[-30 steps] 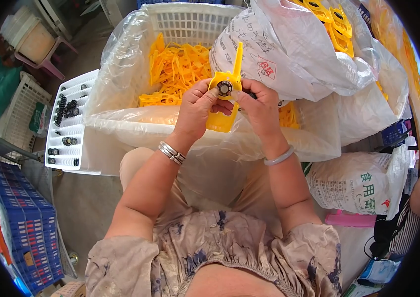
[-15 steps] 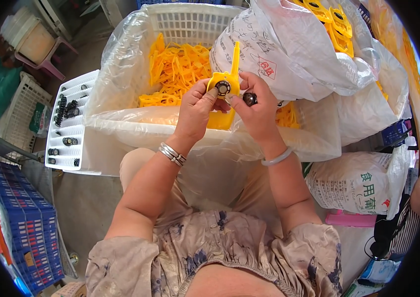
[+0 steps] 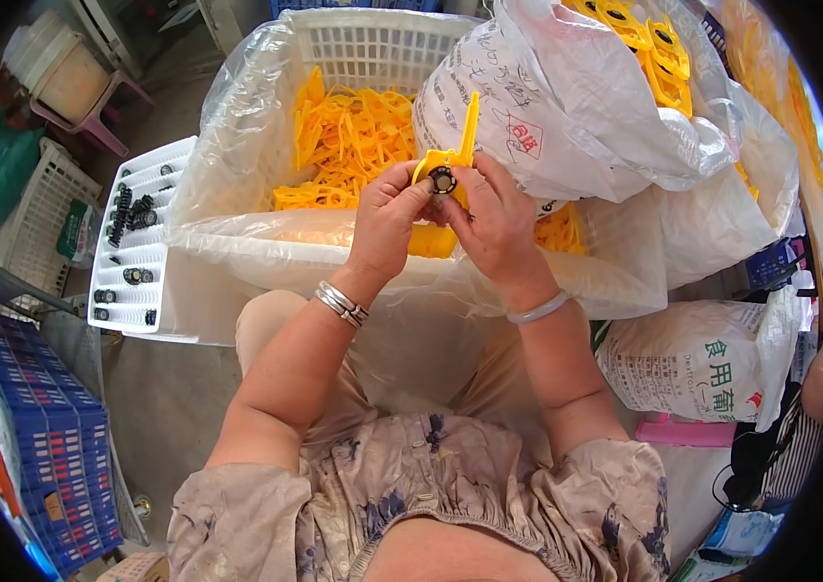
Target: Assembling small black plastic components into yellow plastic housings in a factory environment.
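Observation:
A yellow plastic part (image 3: 470,126) with a long thin arm is held up in front of me, the arm pointing up and slightly right. A black ring with a grey centre (image 3: 443,180) sits in its rounded body. My left hand (image 3: 384,225) is closed on the part's left side, its thumb at the ring. The right hand (image 3: 500,231) is closed on the other side, thumb and fingers pressing near the ring. Just below the hands, another flat yellow piece (image 3: 433,241) lies at the edge of the plastic-lined white crate (image 3: 382,44).
Many yellow parts (image 3: 353,136) fill the crate. On its left stands a white slotted tray (image 3: 145,257) with black rings. A full white sack (image 3: 528,107) leans over the crate's right side. Blue crates (image 3: 52,436) stand lower left, another printed sack (image 3: 683,359) lower right.
My right hand has closed in toward the ring and turned. The dark round piece seen in its fingers before no longer shows there. The yellow part has shifted slightly right and down.

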Action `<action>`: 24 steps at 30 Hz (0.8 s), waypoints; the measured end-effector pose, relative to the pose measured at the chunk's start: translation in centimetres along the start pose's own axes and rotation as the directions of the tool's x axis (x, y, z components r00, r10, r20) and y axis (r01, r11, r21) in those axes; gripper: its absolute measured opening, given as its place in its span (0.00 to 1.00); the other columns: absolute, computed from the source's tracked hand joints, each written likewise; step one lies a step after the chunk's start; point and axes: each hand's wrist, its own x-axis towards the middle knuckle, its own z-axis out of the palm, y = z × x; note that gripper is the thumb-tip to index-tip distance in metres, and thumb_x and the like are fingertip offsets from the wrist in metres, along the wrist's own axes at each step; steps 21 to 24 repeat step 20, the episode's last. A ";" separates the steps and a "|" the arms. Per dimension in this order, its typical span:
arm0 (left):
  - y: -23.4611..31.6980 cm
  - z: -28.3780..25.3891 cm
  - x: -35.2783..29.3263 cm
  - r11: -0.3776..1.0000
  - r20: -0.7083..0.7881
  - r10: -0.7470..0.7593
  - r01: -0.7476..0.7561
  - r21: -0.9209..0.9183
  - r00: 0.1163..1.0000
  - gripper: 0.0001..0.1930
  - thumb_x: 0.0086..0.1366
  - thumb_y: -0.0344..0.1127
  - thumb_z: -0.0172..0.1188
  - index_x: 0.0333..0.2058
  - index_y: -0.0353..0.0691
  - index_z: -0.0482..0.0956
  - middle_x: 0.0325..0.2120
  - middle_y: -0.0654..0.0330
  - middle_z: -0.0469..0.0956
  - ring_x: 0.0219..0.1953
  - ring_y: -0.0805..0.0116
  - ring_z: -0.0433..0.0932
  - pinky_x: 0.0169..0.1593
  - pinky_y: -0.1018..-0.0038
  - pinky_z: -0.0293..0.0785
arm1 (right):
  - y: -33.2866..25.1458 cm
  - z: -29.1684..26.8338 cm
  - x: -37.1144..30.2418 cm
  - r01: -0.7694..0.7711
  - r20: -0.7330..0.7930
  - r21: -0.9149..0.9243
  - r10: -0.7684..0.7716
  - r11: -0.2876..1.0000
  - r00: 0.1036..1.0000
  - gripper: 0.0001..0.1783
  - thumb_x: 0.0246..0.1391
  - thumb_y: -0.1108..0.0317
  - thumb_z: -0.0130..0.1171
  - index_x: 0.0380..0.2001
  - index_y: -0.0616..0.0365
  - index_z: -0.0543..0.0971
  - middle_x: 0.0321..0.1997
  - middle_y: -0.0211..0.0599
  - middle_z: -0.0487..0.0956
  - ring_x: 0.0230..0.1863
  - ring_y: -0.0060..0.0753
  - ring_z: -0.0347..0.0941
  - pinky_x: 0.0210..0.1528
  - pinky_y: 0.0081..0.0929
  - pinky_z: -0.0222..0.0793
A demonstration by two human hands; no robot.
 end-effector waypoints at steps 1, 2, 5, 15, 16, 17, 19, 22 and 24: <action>0.0 0.0 0.0 1.000 0.002 -0.014 0.014 -0.024 1.000 0.08 0.61 0.28 0.47 0.37 0.33 0.72 0.27 0.62 0.74 0.24 0.78 0.73 0.31 0.81 0.72 | 0.0 0.0 0.0 0.028 0.011 -0.036 -0.028 0.999 1.000 0.21 0.36 0.70 0.63 0.38 0.62 0.71 0.40 0.45 0.71 0.29 0.39 0.73 0.27 0.29 0.69; 0.0 0.0 0.0 1.000 0.002 -0.014 0.014 -0.024 1.000 0.08 0.61 0.28 0.47 0.37 0.33 0.72 0.27 0.62 0.74 0.24 0.78 0.73 0.31 0.81 0.72 | 0.1 0.1 0.0 0.029 0.011 -0.037 -0.028 0.999 1.000 0.21 0.36 0.70 0.63 0.38 0.62 0.71 0.40 0.45 0.71 0.29 0.39 0.73 0.27 0.29 0.69; 0.0 0.0 0.0 1.000 -0.016 -0.017 0.017 -0.016 1.000 0.09 0.60 0.27 0.48 0.38 0.33 0.73 0.27 0.62 0.75 0.24 0.78 0.73 0.31 0.81 0.72 | 0.3 0.2 -0.2 0.062 -0.014 -0.052 -0.063 0.997 0.998 0.21 0.36 0.69 0.63 0.37 0.62 0.71 0.40 0.47 0.71 0.28 0.39 0.73 0.25 0.28 0.69; 0.1 0.1 -0.1 1.000 0.035 -0.014 0.014 -0.001 0.999 0.11 0.58 0.26 0.48 0.40 0.31 0.73 0.28 0.63 0.75 0.25 0.78 0.72 0.32 0.82 0.71 | 0.6 0.7 -0.3 -0.032 -0.023 0.083 0.034 0.996 0.999 0.20 0.35 0.72 0.63 0.36 0.62 0.72 0.37 0.46 0.73 0.29 0.41 0.73 0.26 0.28 0.70; 0.2 0.1 -0.1 1.000 0.048 -0.018 0.018 -0.007 0.999 0.12 0.58 0.26 0.48 0.40 0.31 0.73 0.28 0.62 0.75 0.26 0.78 0.72 0.32 0.82 0.71 | 0.8 0.7 -0.3 0.015 -0.068 0.070 -0.010 0.997 0.998 0.20 0.35 0.69 0.62 0.36 0.62 0.71 0.37 0.44 0.72 0.27 0.38 0.73 0.22 0.27 0.69; 0.3 0.2 -0.1 1.000 0.048 -0.018 0.019 -0.008 0.999 0.12 0.58 0.26 0.48 0.40 0.31 0.73 0.28 0.62 0.75 0.26 0.78 0.72 0.32 0.82 0.71 | 0.9 0.7 -0.3 0.014 -0.068 0.069 -0.010 0.998 0.998 0.20 0.35 0.69 0.62 0.36 0.62 0.71 0.37 0.44 0.72 0.27 0.38 0.73 0.22 0.27 0.69; 0.3 0.1 -0.2 1.000 0.058 -0.008 0.007 0.016 0.998 0.13 0.57 0.26 0.47 0.41 0.31 0.72 0.29 0.62 0.75 0.26 0.78 0.73 0.33 0.82 0.71 | 0.9 0.8 -0.3 0.024 -0.084 0.051 -0.020 0.998 0.996 0.21 0.35 0.69 0.62 0.36 0.62 0.71 0.37 0.44 0.72 0.28 0.39 0.73 0.22 0.27 0.69; 0.3 0.0 -0.2 1.000 0.061 -0.010 0.009 0.020 0.998 0.13 0.57 0.26 0.47 0.41 0.31 0.72 0.30 0.62 0.75 0.27 0.78 0.73 0.34 0.82 0.71 | 0.8 0.8 -0.3 0.023 -0.084 0.052 -0.019 0.998 0.996 0.21 0.35 0.69 0.62 0.36 0.62 0.71 0.37 0.44 0.72 0.28 0.39 0.73 0.22 0.27 0.69; 0.3 0.0 -0.2 1.000 0.061 -0.010 0.009 0.020 0.998 0.13 0.57 0.26 0.47 0.41 0.31 0.72 0.30 0.62 0.75 0.27 0.78 0.73 0.34 0.82 0.71 | 0.8 0.8 -0.3 0.023 -0.084 0.052 -0.019 0.998 0.996 0.21 0.35 0.69 0.62 0.36 0.62 0.71 0.37 0.44 0.72 0.28 0.39 0.73 0.22 0.27 0.69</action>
